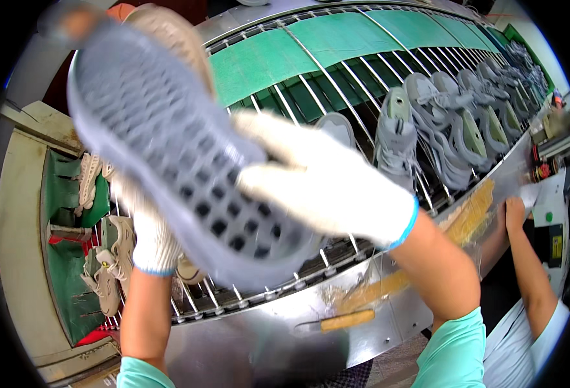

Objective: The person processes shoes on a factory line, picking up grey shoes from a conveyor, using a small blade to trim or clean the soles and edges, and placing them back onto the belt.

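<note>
A grey shoe sole (191, 213) with a grid of square hollows is held tilted, close in front of me. My left hand (144, 223), in a white knit glove, grips its left edge from behind; the sole hides those fingers. My gloved right hand (327, 174) is closed on the right edge, its thumb over the hollowed face. Behind the sole's upper end shows a blurred beige sole or shoe part (172, 39). A grey shoe part (337, 128) is half covered by my right hand on the metal-bar conveyor (327, 84).
Grey shoes and soles (398, 139) line the conveyor's right side. Beige shoes (107, 271) lie at left by a green-lined opening (59, 258). A wooden-handled tool (348, 320) rests on the metal ledge (253, 336). Another person's hand (515, 213) is at far right, beside a machine.
</note>
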{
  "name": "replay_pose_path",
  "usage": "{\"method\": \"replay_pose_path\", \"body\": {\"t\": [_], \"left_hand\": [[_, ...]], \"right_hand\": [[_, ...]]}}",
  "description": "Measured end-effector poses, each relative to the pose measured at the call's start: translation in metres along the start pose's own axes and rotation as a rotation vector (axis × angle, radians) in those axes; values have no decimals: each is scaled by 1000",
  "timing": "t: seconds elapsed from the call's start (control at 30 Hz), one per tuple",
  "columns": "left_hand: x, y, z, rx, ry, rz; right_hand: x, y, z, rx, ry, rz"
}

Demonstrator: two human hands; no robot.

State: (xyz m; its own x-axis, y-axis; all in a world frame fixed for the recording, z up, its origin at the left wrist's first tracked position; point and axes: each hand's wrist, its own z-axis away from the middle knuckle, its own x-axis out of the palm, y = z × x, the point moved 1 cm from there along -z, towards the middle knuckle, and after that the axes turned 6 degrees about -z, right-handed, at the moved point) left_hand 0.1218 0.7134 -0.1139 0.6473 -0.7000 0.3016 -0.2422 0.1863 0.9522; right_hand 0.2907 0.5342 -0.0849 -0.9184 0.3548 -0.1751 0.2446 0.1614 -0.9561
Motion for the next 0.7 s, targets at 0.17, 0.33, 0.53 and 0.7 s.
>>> {"method": "replay_pose_path", "body": {"t": [0.17,0.33,0.53,0.7], "left_hand": [[-124,-17,163,-199,62,54],[-215,-26,338,-143,205,50],[-345,47,491,-241,207,-122],[-425,50,521,2,679,-1028]], "right_hand": [[108,-25,106,128,-176,-289],[232,-26,215,32,-191,-359],[378,-13,299,249,65,-175],[418,-4,291,334,-60,31]]}}
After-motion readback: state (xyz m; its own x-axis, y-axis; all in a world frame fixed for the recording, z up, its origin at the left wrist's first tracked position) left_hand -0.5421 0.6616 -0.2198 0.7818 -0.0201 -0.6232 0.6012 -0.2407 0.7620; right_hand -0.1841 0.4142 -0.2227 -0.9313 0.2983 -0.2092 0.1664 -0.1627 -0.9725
